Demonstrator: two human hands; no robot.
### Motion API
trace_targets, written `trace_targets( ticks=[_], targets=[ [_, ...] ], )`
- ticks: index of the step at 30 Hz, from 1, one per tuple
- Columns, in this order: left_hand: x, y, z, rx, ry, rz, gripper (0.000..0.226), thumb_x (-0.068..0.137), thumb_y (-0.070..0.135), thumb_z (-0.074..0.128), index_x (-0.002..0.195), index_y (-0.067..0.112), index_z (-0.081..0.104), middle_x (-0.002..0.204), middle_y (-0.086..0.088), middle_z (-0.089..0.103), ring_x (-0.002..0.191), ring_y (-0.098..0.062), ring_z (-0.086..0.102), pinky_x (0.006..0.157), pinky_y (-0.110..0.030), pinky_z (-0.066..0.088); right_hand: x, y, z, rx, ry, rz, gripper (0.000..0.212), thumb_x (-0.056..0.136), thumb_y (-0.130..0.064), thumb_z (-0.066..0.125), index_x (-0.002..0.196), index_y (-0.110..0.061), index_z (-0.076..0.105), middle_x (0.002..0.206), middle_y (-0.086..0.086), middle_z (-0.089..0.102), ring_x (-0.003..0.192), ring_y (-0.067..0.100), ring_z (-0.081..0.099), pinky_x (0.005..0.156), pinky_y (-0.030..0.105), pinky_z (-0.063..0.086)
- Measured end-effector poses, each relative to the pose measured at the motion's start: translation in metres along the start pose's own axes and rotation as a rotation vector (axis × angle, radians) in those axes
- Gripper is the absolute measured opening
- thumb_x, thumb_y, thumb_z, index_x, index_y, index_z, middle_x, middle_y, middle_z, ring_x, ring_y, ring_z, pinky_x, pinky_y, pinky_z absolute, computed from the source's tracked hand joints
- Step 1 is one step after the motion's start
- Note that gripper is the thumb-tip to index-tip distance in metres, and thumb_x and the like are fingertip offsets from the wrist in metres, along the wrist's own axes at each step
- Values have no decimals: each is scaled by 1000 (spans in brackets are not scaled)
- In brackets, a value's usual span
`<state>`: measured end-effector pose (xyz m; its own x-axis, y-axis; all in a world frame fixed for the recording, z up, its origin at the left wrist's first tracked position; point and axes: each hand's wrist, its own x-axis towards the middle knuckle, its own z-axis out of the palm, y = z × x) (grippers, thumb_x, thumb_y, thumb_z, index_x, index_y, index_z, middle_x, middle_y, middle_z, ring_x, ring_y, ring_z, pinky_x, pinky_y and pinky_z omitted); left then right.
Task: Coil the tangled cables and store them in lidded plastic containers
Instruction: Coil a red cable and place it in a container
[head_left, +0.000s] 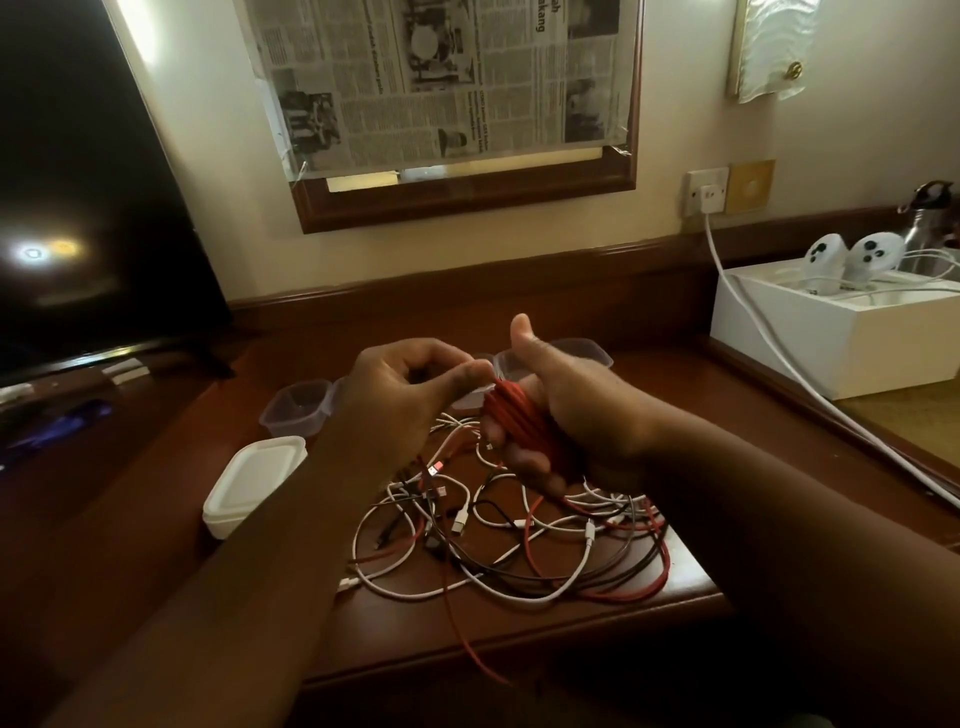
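Winding red cable (514, 415) round right hand (561, 410), left hand (410, 395) pinching strand at nine o'clock; limp, springy — better pinched across loops.

Reds, whites and black on dark brown wood

You hold a red coil (519, 421) above a tangle (519, 545) of white, red and black cables on your reddish-brown desk (545, 629); beside it you have a white-lidded container (254, 483), a clear, faintly purple tub (297, 406), a white box (831, 338), a black screen (78, 208) and black-and-white newsprint (441, 78).
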<state>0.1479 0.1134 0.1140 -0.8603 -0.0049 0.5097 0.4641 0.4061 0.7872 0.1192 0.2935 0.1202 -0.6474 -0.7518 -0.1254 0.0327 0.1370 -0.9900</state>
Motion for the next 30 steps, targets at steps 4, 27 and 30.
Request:
trace_targets(
  ticks=[4, 27, 30],
  targets=[
    [-10, -18, 20, -461, 7, -246, 17, 69, 46, 77, 75, 29, 76, 78, -17, 53, 70, -29, 44, 62, -38, 39, -9, -8, 4, 458, -272, -119, 86, 88, -78, 10, 80, -6, 57, 53, 4, 46, 42, 15, 46, 46, 24, 42],
    [-2, 4, -4, 238, -58, 187, 18, 75, 37, 77, 78, 21, 68, 64, 11, 64, 54, -6, 58, 49, -17, 47, 6, 6, -2, -40, -35, 62, 86, 91, -75, 14, 87, -1, 58, 57, 8, 55, 44, 17, 53, 46, 23, 46],
    [-3, -5, 4, -176, -92, -90, 20, 75, 35, 73, 77, 16, 69, 65, 7, 66, 61, -10, 62, 57, -23, 50, -2, 4, -2, 206, -299, 48, 86, 89, -77, 16, 80, -3, 58, 52, 7, 52, 40, 17, 51, 44, 23, 45]
  ],
)
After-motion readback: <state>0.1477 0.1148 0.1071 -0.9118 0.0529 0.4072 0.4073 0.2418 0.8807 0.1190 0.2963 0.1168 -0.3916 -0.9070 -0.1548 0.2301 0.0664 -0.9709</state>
